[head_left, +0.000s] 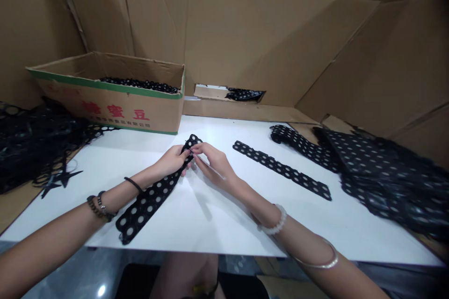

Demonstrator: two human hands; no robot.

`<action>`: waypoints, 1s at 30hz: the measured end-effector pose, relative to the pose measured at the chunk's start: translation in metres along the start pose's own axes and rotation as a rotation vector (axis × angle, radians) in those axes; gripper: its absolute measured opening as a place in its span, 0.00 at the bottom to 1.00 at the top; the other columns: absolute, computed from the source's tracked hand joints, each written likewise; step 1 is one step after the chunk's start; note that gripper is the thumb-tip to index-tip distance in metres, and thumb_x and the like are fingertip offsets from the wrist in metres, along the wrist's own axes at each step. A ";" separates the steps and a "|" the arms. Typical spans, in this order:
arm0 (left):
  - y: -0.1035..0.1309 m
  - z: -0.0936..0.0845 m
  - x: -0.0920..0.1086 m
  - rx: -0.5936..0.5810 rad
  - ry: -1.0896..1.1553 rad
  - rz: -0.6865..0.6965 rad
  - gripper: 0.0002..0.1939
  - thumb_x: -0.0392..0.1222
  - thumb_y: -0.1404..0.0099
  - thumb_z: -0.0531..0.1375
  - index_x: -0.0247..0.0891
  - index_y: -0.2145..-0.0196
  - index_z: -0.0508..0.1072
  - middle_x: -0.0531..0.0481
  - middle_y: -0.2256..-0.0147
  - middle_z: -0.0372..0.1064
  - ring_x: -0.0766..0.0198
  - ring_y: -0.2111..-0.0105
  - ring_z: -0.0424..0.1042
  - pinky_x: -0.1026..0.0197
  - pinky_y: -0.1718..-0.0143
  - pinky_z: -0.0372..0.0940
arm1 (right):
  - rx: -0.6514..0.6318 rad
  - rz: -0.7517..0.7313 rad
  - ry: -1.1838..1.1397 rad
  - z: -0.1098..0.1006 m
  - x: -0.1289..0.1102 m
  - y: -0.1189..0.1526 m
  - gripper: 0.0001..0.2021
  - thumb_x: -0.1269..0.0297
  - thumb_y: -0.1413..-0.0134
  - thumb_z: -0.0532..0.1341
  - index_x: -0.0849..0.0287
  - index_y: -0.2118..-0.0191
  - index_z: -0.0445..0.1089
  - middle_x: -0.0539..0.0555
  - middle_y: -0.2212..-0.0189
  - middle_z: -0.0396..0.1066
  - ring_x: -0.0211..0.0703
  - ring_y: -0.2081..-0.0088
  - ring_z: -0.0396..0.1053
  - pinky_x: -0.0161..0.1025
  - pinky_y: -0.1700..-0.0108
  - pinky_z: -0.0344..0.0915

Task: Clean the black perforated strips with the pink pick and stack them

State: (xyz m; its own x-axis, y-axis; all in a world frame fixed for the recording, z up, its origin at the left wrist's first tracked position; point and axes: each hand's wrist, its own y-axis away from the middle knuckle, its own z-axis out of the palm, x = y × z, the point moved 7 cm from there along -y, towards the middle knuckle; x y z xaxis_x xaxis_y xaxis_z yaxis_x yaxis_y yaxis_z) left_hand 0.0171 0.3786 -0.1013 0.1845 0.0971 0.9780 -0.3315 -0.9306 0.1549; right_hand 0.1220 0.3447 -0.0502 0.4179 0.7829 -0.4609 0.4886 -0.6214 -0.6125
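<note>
My left hand is closed on the upper part of a black strip with pale round dots, thumb on top. The strip slants from the far end near my fingers down to the table's front edge, passing under my left wrist. My right hand is closed in a pinch at the strip's right edge, beside my left thumb; the exact bit between its fingertips is too small to make out. A second, narrower black dotted strip lies flat on the white table to the right of my right hand.
An open cardboard box at the back left holds black dotted pieces. Black scraps are heaped at the left edge. Stacked dotted sheets and a curled strip lie right. Cardboard walls with a slot enclose the back.
</note>
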 end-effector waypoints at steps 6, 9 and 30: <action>0.002 0.001 0.000 0.019 -0.123 0.108 0.15 0.38 0.32 0.45 0.36 0.75 0.61 0.55 0.80 0.64 0.72 0.88 0.63 0.69 0.84 0.58 | -0.016 -0.004 0.118 0.007 -0.002 0.000 0.06 0.67 0.38 0.49 0.59 0.62 0.62 0.58 0.63 0.70 0.43 0.61 0.69 0.40 0.60 0.66; 0.009 -0.002 0.005 0.133 -0.259 0.178 0.13 0.41 0.33 0.46 0.38 0.74 0.60 0.55 0.81 0.65 0.69 0.88 0.64 0.66 0.82 0.59 | -0.032 -0.011 0.214 0.014 -0.004 0.001 0.08 0.68 0.38 0.47 0.59 0.62 0.62 0.60 0.62 0.69 0.46 0.59 0.67 0.42 0.59 0.66; 0.002 0.002 -0.001 0.048 -0.048 0.063 0.11 0.39 0.32 0.47 0.37 0.73 0.60 0.61 0.87 0.55 0.75 0.92 0.48 0.70 0.89 0.44 | 0.060 0.410 -0.380 -0.023 0.040 -0.007 0.12 0.55 0.43 0.54 0.56 0.71 0.55 0.56 0.63 0.73 0.45 0.58 0.71 0.46 0.55 0.66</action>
State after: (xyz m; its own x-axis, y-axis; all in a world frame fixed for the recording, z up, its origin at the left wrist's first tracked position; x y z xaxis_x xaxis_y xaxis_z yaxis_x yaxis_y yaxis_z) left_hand 0.0182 0.3759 -0.1019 0.2093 0.0215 0.9776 -0.2998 -0.9502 0.0850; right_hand 0.1527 0.3793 -0.0497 0.2535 0.4403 -0.8613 0.2947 -0.8833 -0.3647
